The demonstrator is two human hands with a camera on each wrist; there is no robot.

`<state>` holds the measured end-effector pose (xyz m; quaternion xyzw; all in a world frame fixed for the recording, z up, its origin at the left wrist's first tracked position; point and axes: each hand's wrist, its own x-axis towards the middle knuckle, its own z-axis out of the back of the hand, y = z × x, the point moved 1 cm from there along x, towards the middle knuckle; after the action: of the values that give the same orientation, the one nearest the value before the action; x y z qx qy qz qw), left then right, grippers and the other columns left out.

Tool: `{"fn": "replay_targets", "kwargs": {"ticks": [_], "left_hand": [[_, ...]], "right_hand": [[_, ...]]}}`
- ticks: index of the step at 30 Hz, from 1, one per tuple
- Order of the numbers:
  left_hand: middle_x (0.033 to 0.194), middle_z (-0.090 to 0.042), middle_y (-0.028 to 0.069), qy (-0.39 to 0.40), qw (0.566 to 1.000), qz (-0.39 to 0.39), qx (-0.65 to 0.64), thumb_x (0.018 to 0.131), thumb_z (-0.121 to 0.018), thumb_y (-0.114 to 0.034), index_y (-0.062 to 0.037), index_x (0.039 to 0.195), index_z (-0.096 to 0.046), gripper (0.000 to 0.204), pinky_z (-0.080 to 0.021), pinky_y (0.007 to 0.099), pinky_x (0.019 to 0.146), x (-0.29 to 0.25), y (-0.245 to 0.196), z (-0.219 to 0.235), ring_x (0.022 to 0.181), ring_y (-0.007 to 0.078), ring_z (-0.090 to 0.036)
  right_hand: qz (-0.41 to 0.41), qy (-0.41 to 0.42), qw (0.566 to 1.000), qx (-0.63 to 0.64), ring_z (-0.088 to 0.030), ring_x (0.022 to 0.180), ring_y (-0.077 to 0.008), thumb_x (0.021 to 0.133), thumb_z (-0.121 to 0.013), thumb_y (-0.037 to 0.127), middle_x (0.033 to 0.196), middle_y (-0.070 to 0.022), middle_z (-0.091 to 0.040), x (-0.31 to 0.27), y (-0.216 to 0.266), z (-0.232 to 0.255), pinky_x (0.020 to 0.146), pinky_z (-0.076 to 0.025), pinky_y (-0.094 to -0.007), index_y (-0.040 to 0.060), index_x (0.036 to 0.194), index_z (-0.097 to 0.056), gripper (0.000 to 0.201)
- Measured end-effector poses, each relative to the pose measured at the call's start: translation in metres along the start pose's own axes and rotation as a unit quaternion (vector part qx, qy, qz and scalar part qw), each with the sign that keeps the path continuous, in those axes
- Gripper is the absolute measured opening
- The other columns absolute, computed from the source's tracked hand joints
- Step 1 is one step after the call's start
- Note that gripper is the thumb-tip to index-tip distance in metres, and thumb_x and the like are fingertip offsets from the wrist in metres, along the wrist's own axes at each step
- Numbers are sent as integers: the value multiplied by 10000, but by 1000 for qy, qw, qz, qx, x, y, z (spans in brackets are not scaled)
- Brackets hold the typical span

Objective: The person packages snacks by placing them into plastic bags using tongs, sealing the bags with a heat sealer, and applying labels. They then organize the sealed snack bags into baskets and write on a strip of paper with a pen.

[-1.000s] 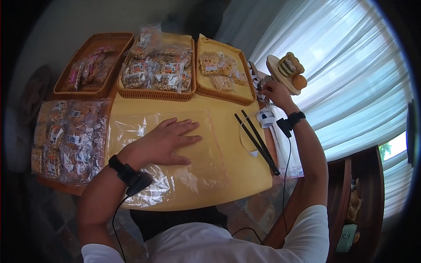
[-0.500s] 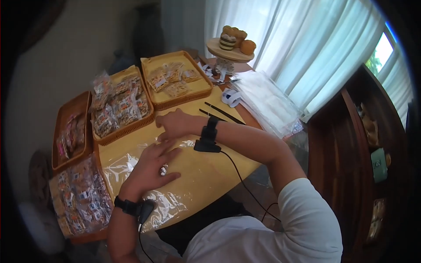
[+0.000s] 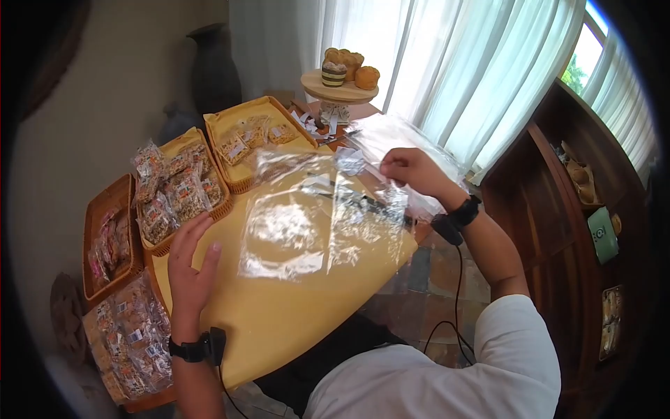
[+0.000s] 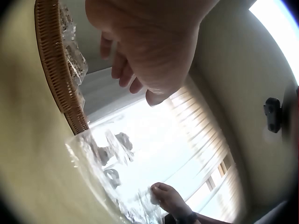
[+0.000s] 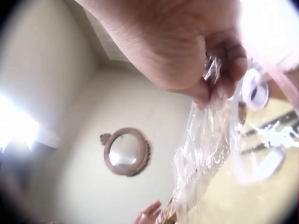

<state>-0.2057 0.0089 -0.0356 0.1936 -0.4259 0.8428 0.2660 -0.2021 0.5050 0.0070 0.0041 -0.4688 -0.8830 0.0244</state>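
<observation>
My right hand (image 3: 417, 171) pinches a large clear plastic bag (image 3: 286, 230) by its edge, on the right side of the yellow-covered table (image 3: 293, 321). The bag spreads leftward over the cloth, with glare on its film. In the right wrist view, gathered film (image 5: 198, 149) hangs from between thumb and fingers. My left hand (image 3: 192, 269) is held apart from the bag, fingers extended, by the front of the middle wicker basket (image 3: 225, 211) of packaged snacks. Nothing shows in its grasp in the left wrist view.
A left basket (image 3: 93, 237) and a right basket (image 3: 242, 186) hold more packets. Bagged snacks (image 3: 132, 342) lie at the near left. Beyond stand a cake stand (image 3: 315, 89) with breads and a stack of clear bags (image 3: 429, 143). A white roll (image 3: 351, 162) and dark sticks show through the film.
The bag lay flat under my left hand; now it is raised and drawn right by my right hand. My left hand has moved off it to the left. The head view has turned right.
</observation>
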Motion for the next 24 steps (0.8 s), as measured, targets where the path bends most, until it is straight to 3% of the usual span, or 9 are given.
{"fn": "replay_targets", "kwargs": {"ticks": [2,7,10,18,20,24], "left_hand": [[1463,-665,140,12,1000,1,-5,1013,-699,-152,-49,1401,-683,401,-419,445,1208,0,1,-6,1397,315,-595],[1471,-646,138,82,996,20,6,982,-736,-114,-59,1392,-690,416,-426,425,1200,-6,5,-20,1399,313,-588],[1475,-640,135,85,996,31,-10,974,-741,-99,-60,1384,-694,414,-427,417,1199,-7,10,-20,1410,308,-578],[1474,-628,126,86,995,50,-8,958,-766,-128,-47,1360,-705,415,-438,419,1200,-9,19,-25,1410,311,-581],[1478,-624,128,89,995,46,-6,958,-766,-128,-46,1359,-706,413,-438,419,1199,-10,21,-28,1413,313,-577],[1484,-616,134,92,994,63,-8,960,-757,-116,-43,1354,-705,404,-425,414,1204,-10,23,-27,1424,315,-563]], "right_hand": [[-31,-125,992,-6,-578,648,-74,1047,-723,211,776,-3,-680,-17,-18,60,586,-450,-265,15,992,-736,204],[-107,-217,968,70,-497,644,-67,1055,-720,269,810,31,-622,-37,-100,165,600,-403,-254,67,979,-700,217],[-154,-228,947,167,-495,651,-62,1056,-720,274,819,38,-613,-38,-137,185,602,-392,-253,73,976,-702,217],[-170,-247,941,155,-480,561,-76,1033,-743,236,751,28,-613,-1,-210,207,506,-360,-274,48,979,-721,197],[-205,-258,944,-19,-511,569,-85,1014,-751,237,780,-3,-673,9,-208,202,512,-392,-278,34,997,-750,203],[-218,-244,942,-72,-558,571,-98,986,-768,252,775,-21,-706,28,-220,206,533,-443,-290,25,986,-765,227]]}}
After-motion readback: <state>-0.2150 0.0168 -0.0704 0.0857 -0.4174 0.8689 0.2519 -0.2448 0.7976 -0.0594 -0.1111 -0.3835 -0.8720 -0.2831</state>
